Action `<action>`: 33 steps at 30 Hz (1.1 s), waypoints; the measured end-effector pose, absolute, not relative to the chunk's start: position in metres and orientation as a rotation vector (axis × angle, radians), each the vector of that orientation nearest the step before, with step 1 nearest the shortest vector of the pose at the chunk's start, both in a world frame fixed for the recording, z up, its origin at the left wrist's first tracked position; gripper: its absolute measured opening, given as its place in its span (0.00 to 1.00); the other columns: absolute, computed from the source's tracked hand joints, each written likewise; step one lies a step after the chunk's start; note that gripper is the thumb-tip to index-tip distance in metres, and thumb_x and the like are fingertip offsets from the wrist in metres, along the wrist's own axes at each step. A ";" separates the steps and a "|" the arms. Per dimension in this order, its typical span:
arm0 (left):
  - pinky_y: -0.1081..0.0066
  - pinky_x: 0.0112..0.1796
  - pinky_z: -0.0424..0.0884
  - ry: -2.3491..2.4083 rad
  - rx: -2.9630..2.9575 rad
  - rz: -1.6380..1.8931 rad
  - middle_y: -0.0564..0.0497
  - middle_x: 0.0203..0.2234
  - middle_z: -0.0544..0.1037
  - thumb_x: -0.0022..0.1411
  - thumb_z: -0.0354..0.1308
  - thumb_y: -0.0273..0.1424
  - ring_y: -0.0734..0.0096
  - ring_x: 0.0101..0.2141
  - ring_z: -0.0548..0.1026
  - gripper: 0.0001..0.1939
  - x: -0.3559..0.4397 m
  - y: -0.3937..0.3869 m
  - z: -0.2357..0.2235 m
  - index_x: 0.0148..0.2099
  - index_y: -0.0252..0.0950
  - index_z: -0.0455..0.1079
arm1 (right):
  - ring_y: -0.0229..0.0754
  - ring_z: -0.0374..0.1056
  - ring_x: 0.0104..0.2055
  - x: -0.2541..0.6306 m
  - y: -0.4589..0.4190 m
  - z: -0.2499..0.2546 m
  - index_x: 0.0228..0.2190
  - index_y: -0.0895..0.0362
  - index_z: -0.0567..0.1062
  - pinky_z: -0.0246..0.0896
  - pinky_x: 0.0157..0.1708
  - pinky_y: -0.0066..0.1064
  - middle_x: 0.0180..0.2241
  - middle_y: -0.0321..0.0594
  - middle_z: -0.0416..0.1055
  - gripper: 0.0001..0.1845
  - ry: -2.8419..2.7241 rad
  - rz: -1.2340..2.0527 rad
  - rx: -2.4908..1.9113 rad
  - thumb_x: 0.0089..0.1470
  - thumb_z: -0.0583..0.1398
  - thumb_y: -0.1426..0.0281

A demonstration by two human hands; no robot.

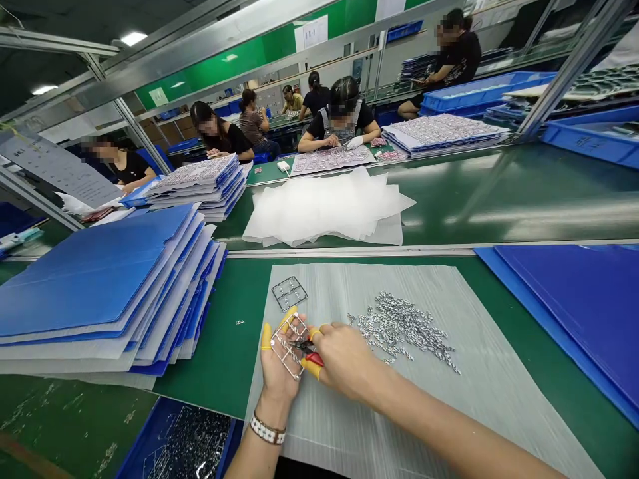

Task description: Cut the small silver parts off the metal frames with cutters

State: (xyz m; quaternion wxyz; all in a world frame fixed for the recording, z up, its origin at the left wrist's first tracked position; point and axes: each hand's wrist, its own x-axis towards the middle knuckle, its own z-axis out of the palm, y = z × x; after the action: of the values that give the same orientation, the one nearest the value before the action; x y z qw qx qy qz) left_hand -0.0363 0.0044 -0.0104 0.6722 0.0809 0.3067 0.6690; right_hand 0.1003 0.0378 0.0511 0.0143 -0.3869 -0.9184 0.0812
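My left hand, with yellow finger cots, holds a small metal frame of parts flat against its fingers. My right hand is closed on red-handled cutters whose jaws touch that frame. Both hands hover over a grey ribbed sheet. A second metal frame lies on the sheet just beyond the hands. A heap of several small silvery cut parts lies to the right of my right hand.
Stacked blue and white boards sit at left; blue boards at right. A blue bin of metal frames is at the near edge. White foam sheets lie on the green belt. Several people work at benches beyond.
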 end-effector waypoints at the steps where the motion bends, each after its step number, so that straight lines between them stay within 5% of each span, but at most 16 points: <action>1: 0.60 0.44 0.67 0.719 0.185 1.528 0.40 0.43 0.76 0.59 0.47 0.49 0.55 0.43 0.74 0.30 -0.034 0.004 -0.011 0.52 0.32 0.70 | 0.47 0.70 0.31 0.098 0.036 0.052 0.31 0.60 0.73 0.57 0.29 0.33 0.27 0.46 0.73 0.16 -2.860 0.266 -1.199 0.54 0.55 0.60; 14: 0.64 0.44 0.67 0.772 0.249 1.610 0.43 0.39 0.78 0.60 0.46 0.47 0.62 0.38 0.75 0.26 -0.025 -0.001 -0.023 0.49 0.34 0.73 | 0.49 0.72 0.32 0.089 0.034 0.061 0.32 0.60 0.74 0.60 0.29 0.33 0.28 0.47 0.74 0.16 -2.882 0.298 -1.196 0.55 0.54 0.60; 33: 0.62 0.48 0.64 0.919 0.351 1.594 0.44 0.41 0.77 0.59 0.48 0.49 0.58 0.44 0.73 0.25 -0.023 -0.002 -0.021 0.45 0.35 0.75 | 0.48 0.71 0.29 0.091 0.034 0.060 0.29 0.60 0.75 0.60 0.26 0.32 0.27 0.49 0.74 0.10 -2.973 0.182 -1.180 0.52 0.58 0.65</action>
State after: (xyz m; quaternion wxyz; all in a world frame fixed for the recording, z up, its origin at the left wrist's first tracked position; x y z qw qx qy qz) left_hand -0.0233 -0.0019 -0.0211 0.5923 0.1511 0.3954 0.6856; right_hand 0.0909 0.0344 0.0604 -0.0310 -0.3682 -0.9275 0.0566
